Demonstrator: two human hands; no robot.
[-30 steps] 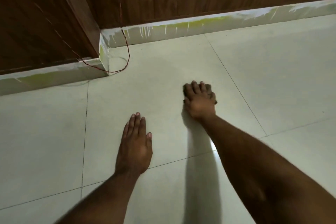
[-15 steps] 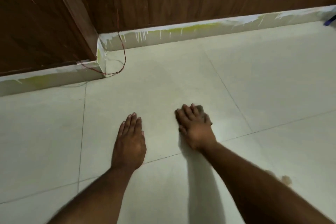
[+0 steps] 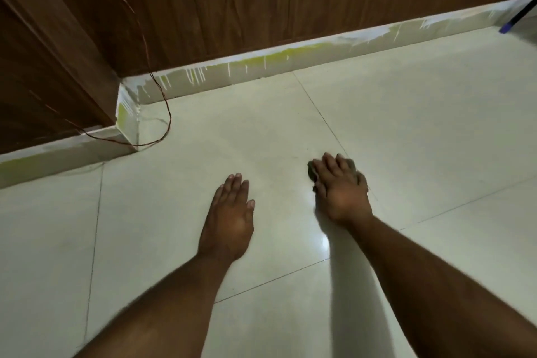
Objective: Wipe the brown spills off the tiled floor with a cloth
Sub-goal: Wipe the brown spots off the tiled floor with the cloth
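My right hand (image 3: 341, 192) lies palm down on a small dark cloth (image 3: 311, 172) and presses it against the pale tiled floor (image 3: 421, 139). Only the cloth's edges show past my fingers. My left hand (image 3: 229, 218) rests flat on the tile to the left, fingers together, holding nothing. The tile just behind my right hand shines. No brown spill shows in this view.
Dark wooden wall panels (image 3: 261, 3) run along the back over a paint-streaked skirting (image 3: 261, 67), which forms a corner (image 3: 126, 119) at the left. A thin red wire (image 3: 167, 113) hangs down and loops on the floor there. A blue-tipped stick (image 3: 507, 27) leans at the far right.
My right hand slid the cloth back toward me and then slightly forward and right again. The left hand stayed planted. The view shifted, hiding a small brown spot seen at lower right half a second ago.
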